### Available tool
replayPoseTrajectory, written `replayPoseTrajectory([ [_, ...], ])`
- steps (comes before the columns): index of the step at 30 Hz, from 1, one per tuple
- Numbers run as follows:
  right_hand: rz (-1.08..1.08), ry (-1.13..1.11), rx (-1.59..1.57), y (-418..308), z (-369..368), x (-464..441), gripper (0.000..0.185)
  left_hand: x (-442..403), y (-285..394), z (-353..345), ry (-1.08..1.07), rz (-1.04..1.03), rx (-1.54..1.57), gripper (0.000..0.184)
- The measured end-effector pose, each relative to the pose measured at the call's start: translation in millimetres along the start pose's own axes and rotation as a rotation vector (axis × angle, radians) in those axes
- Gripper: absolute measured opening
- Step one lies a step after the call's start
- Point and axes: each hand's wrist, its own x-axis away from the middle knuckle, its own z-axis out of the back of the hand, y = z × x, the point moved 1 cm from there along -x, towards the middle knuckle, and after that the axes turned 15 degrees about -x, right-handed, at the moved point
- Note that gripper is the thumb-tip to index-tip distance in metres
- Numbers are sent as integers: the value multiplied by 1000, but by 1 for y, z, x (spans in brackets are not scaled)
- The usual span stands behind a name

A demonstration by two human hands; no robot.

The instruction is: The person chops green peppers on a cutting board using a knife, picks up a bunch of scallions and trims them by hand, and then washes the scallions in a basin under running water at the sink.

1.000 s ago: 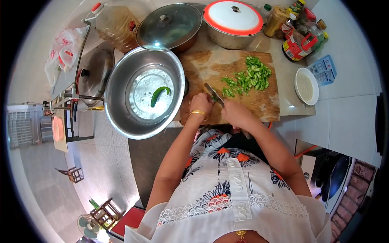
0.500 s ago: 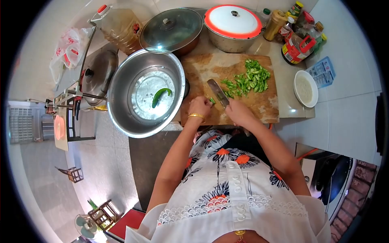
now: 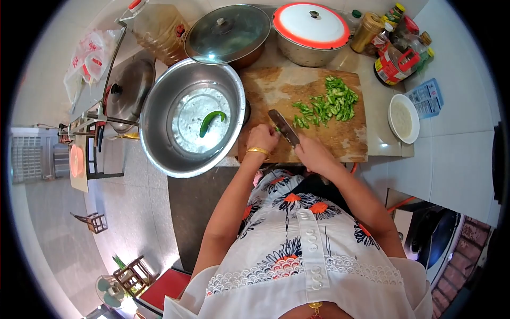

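My right hand (image 3: 313, 153) grips a kitchen knife (image 3: 281, 124), its broad blade slanting up and left over the wooden cutting board (image 3: 268, 87). Close to the blade, my left hand (image 3: 262, 139) is closed, its fingers bent around a short piece of green pepper (image 3: 277, 129) that is mostly hidden. Sliced green pepper (image 3: 337, 101) lies in a loose heap at the board's right. Left of the board, a large metal basin (image 3: 155, 141) contains one whole green pepper (image 3: 211, 123).
Behind the board stand a glass-lidded pan (image 3: 228, 34) and a pot with a white, orange-rimmed lid (image 3: 312, 25). Several bottles and jars (image 3: 393, 64) crowd the back right corner. A white bowl (image 3: 404, 118) sits right of the board; a large oil jug (image 3: 156, 32) stands back left.
The knife blade has shifted slightly left, closer to my left hand's fingers. The whole view has moved a little; the pepper in the basin stays put.
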Motion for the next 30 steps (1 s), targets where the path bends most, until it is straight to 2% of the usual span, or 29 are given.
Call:
replayPoseTrajectory([
  [4, -34, -60, -74, -8, 2, 4, 18, 0, -7, 2, 26, -57, 15, 25],
  [6, -22, -77, -77, -7, 0, 3, 18, 1, -9, 8, -270, 70, 288, 22],
  [7, -17, -78, -65, -6, -1, 2, 18, 2, -8, 10, -270, 72, 289, 22],
  [9, -11, -83, -51, -8, -2, 2, 18, 4, -8, 12, -348, 113, 482, 19],
  [12, -27, -82, 0, -14, -3, 3, 18, 1, -11, 5, -357, 117, 487, 17],
  [14, 90, -14, 182, -10, -9, 1, 18, 2, -10, 6, -352, 133, 481, 17],
  [17, 118, 21, 357, -11, -24, 1, 19, 0, -13, -4, -343, 183, 472, 17],
  [21, 122, 81, 369, -11, -32, 3, 19, 1, -13, -5, -334, 224, 532, 17],
  [28, 43, -4, 323, -18, -27, -3, 20, 0, -11, 0, -382, 247, 413, 21],
  [30, 53, 0, 318, -9, -30, -8, 21, 2, -9, 2, -317, 268, 432, 14],
])
